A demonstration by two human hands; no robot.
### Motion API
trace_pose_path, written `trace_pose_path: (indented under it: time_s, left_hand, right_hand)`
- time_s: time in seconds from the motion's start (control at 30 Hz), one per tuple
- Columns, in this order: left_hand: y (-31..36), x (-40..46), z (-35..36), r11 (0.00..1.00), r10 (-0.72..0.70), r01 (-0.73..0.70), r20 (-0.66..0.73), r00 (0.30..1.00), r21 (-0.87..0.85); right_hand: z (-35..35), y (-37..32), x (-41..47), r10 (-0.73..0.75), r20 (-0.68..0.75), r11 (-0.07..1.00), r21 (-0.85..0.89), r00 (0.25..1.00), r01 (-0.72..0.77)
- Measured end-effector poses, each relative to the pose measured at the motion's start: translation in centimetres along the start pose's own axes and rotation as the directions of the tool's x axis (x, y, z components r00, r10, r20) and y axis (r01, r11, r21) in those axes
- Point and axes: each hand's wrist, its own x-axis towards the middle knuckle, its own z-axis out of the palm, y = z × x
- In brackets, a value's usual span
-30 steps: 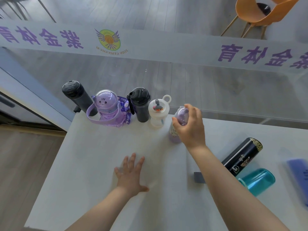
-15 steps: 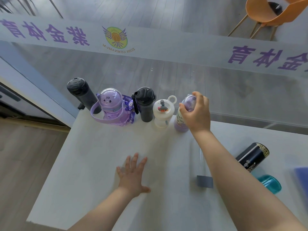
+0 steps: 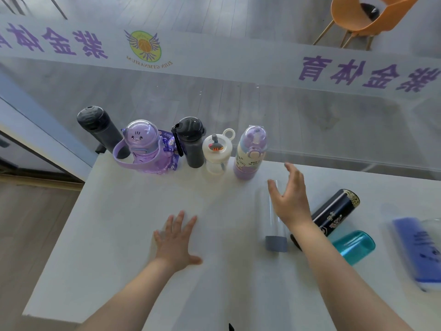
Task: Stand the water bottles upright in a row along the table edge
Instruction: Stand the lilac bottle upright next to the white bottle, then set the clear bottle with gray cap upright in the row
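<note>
Hovering above the worktop, your right hand has its fingers spread wide and slightly curled, holding nothing. Your left hand lies palm down on the worktop, fingers splayed, also empty.

Item: pastel bottle, lilac base, cream printed body, clear domed cap. Upright, just beyond your right fingertips, apart from them.

Item: clear straw cup, white lid with loop. Upright, next along on the left-hand side.

Item: dark grey flip-top bottle, upright.

Item: purple cat-dome bottle with strap, upright.

Item: black flask, upright at the corner.

Item: clear tumbler, grey cap, lying flat beneath your right palm.

Items: black patterned flask, teal bottle, blue bottle, all lying down on the wrist's outer side.
</note>
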Motion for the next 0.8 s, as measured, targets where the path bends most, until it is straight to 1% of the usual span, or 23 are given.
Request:
trace_pose_path:
  time_s: [0.13, 0.23, 0.33, 0.47, 0.63, 0.7, 0.8]
  left_hand:
    - [-0.2, -0.3, 0.2, 1.0, 0.021, -0.021, -0.033, 0.999, 0.02]
    - [-0.6, -0.5, 0.5, 0.999, 0.04, -0.039, -0.061, 0.997, 0.017]
    - [-0.7, -0.6, 0.7, 0.998, 0.05, -0.048, -0.073, 0.996, 0.036]
    - [-0.8, -0.6, 0.7, 0.995, 0.053, -0.048, -0.067, 0.996, 0.084]
    - [-0.9, -0.6, 0.6, 0.994, 0.066, -0.061, -0.057, 0.996, 0.09]
    - [-1.0, -0.6, 0.5, 0.995, 0.074, -0.07, -0.043, 0.996, 0.072]
    - [-1.3, -0.5, 0.1, 0.993, 0.093, -0.092, -0.008, 0.996, 0.071]
  right_hand:
    - [0.3, 3.8, -6.0, 0.15, 0.148, 0.986, -0.097, 0.978, -0.136]
    - [0.8, 5.0, -9.1, 0.234, 0.225, 0.97, -0.119, 0.946, -0.212]
    - [1.5, 4.9, -10.6, 0.279, 0.2, 0.958, -0.131, 0.939, -0.257]
    - [2.4, 4.9, -11.7, 0.289, 0.176, 0.944, -0.214, 0.941, -0.25]
    - [3.0, 4.5, -12.2, 0.304, 0.189, 0.942, -0.202, 0.934, -0.266]
    - [2.8, 4.1, -12.0, 0.339, 0.213, 0.931, -0.216, 0.916, -0.294]
    - [2.2, 3.2, -11.7, 0.447, 0.263, 0.89, -0.227, 0.855, -0.396]
